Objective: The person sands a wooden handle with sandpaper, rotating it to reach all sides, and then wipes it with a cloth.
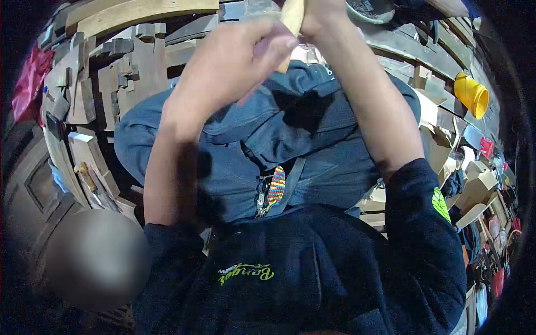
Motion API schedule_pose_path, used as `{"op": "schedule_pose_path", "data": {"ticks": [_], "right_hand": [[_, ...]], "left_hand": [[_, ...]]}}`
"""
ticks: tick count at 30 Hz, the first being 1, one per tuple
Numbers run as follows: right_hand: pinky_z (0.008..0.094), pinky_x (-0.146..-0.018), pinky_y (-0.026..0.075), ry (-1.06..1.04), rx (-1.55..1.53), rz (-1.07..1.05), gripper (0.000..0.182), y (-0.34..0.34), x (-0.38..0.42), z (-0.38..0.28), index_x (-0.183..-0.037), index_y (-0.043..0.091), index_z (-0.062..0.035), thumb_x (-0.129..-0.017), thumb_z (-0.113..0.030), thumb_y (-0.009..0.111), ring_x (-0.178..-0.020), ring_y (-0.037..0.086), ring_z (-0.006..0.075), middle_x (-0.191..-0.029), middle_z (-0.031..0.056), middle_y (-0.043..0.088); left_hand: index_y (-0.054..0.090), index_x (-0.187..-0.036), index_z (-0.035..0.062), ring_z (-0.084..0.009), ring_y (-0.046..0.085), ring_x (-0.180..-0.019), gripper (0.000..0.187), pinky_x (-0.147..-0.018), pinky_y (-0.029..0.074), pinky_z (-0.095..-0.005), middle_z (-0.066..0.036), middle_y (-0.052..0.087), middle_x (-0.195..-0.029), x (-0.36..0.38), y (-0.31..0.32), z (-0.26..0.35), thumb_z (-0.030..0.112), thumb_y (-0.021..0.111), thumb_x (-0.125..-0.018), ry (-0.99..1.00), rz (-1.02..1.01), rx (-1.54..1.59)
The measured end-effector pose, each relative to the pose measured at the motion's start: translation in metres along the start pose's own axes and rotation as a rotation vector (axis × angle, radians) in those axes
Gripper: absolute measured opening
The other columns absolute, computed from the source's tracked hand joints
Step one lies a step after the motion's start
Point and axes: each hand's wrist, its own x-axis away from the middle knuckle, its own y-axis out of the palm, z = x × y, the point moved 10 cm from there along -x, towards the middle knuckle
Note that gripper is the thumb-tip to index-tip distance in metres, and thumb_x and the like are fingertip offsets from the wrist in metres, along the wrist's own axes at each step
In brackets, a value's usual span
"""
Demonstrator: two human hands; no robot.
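A pale, narrow piece of wood (292, 21) is held upright at the top edge of the view, above my crossed legs. My left hand (234, 58) is closed at its side, with the thumb lying across the wood's lower part. Its other fingers are partly hidden and slightly blurred. Against the wood's upper part is my right hand (325, 14), closed around it as far as shows. The frame cuts off its fingers and the wood's upper end.
Wooden boards and offcuts (125, 72) lie all around. At right stands a yellow cup (472, 96), with loose clutter beyond. A round bowl (371, 10) sits at the top, near part of another person's bare limb (449, 6). A wood-handled tool (86, 176) lies at left.
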Motion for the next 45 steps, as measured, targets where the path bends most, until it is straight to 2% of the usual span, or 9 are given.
{"op": "schedule_pose_path", "data": {"ticks": [8,12,13,14,17,20,26,31,45], "right_hand": [[0.0255,-0.048,0.034,0.005,0.07,0.006,0.039,0.005,0.001,0.003,-0.089,0.048,-0.0156,-0.101,-0.053,0.044,-0.047,0.037,0.0092,-0.06,-0.0044,0.039],[0.0254,-0.048,0.034,-0.002,0.019,-0.023,0.04,0.006,0.006,-0.006,-0.087,0.048,-0.0143,-0.101,-0.051,0.042,-0.047,0.036,0.0093,-0.059,-0.0045,0.037],[0.0252,-0.048,0.034,0.036,0.011,-0.008,0.04,0.004,0.007,0.007,-0.087,0.048,-0.0144,-0.101,-0.051,0.042,-0.047,0.037,0.0092,-0.059,-0.0045,0.037],[0.025,-0.048,0.034,0.078,0.0,0.004,0.041,0.002,0.007,0.019,-0.086,0.048,-0.0146,-0.101,-0.052,0.042,-0.047,0.037,0.0091,-0.059,-0.0044,0.037],[0.0246,-0.048,0.034,0.092,-0.026,-0.032,0.041,0.006,0.004,0.015,-0.086,0.049,-0.0147,-0.101,-0.052,0.042,-0.047,0.037,0.0089,-0.059,-0.0041,0.038],[0.0249,-0.048,0.033,0.067,-0.014,-0.005,0.041,0.002,0.007,0.007,-0.088,0.049,-0.0148,-0.101,-0.053,0.042,-0.047,0.037,0.0091,-0.06,-0.0041,0.038],[0.0256,-0.047,0.033,0.08,0.0,0.038,0.041,0.002,0.006,0.016,-0.088,0.049,-0.0143,-0.101,-0.053,0.042,-0.048,0.037,0.0096,-0.06,-0.0036,0.038],[0.0254,-0.047,0.033,0.057,-0.004,-0.002,0.041,0.004,0.006,0.008,-0.086,0.048,-0.0149,-0.101,-0.053,0.041,-0.047,0.036,0.0095,-0.059,-0.0042,0.038],[0.0253,-0.049,0.034,0.082,-0.023,-0.029,0.042,0.002,0.003,0.013,-0.087,0.049,-0.0144,-0.101,-0.053,0.041,-0.049,0.037,0.0093,-0.06,-0.0041,0.037]], "left_hand": [[0.071,-0.105,0.0092,-0.0311,0.067,-0.065,0.032,-0.062,0.051,-0.0374,-0.017,0.064,-0.07,-0.005,-0.002,-0.006,0.038,0.06,-0.095,-0.133,-0.004,-0.037],[0.07,-0.103,0.0075,-0.0305,0.066,-0.061,0.034,-0.059,0.05,-0.0378,-0.017,0.063,-0.067,0.003,-0.005,0.012,0.039,0.06,-0.095,0.11,0.071,-0.067],[0.07,-0.104,0.0074,-0.0321,0.066,-0.061,0.035,-0.059,0.05,-0.0379,-0.017,0.064,-0.068,-0.003,-0.002,-0.003,0.04,0.06,-0.095,-0.083,0.021,-0.036],[0.07,-0.104,0.0075,-0.0328,0.066,-0.063,0.035,-0.059,0.05,-0.0385,-0.018,0.065,-0.07,-0.011,-0.012,0.009,0.039,0.06,-0.095,0.092,0.158,-0.094],[0.071,-0.097,0.0064,-0.0352,0.065,-0.06,0.03,-0.06,0.053,-0.0408,-0.018,0.063,-0.065,-0.006,-0.015,0.0,0.035,0.06,-0.093,0.025,0.153,-0.049],[0.069,-0.104,0.0053,-0.0327,0.066,-0.068,0.035,-0.064,0.05,-0.039,-0.018,0.065,-0.073,0.005,0.009,-0.004,0.038,0.061,-0.095,-0.029,-0.135,-0.032],[0.069,-0.1,0.0046,-0.028,0.065,-0.062,0.032,-0.062,0.05,-0.0341,-0.015,0.063,-0.069,-0.007,0.005,-0.014,0.036,0.062,-0.094,-0.144,-0.091,-0.017],[0.07,-0.105,0.007,-0.0289,0.067,-0.065,0.031,-0.064,0.051,-0.0369,-0.018,0.064,-0.072,0.0,0.004,0.001,0.034,0.062,-0.095,0.065,0.026,-0.072],[0.069,-0.102,0.0052,-0.0308,0.063,-0.062,0.032,-0.06,0.048,-0.0364,-0.018,0.063,-0.072,-0.001,-0.003,0.005,0.036,0.061,-0.095,0.047,-0.019,-0.064]]}}
